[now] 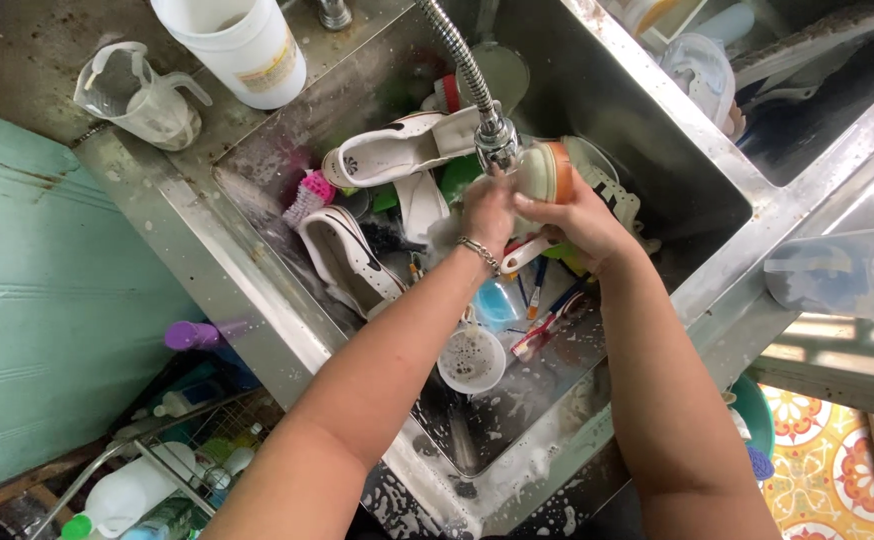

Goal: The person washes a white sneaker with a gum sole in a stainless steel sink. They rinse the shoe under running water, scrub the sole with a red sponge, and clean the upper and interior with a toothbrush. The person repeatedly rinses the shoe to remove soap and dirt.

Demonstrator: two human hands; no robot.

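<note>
Nearest to me, on the near side of the steel sink, a wire rack holds white plastic bottles, and a purple bottle pokes out just outside the sink's left wall. Soap suds spot the sink's near rim.

Inside the sink, closest to me, a small white cup stands upright with dark flecks in it. Just beyond it lie a blue plastic piece and several toothbrushes on the wet floor of the sink.

Above the middle of the sink both my forearms meet. My right hand is curled around a round white container with an orange band, fingers wrapped over its side, holding it right under the spray head of the flexible metal faucet hose. My left hand, with a chain bracelet at the wrist, is closed against the same container from the left, fingers pressed on it; I cannot tell whether it also holds a sponge.

Left of my hands, still in the sink, lie white sandals and a pink brush, with green pieces beneath.

Beyond the sink's far left corner, on the counter, stand a clear measuring jug and a white bucket. To the far right of the sink a second basin holds more plastic containers.
</note>
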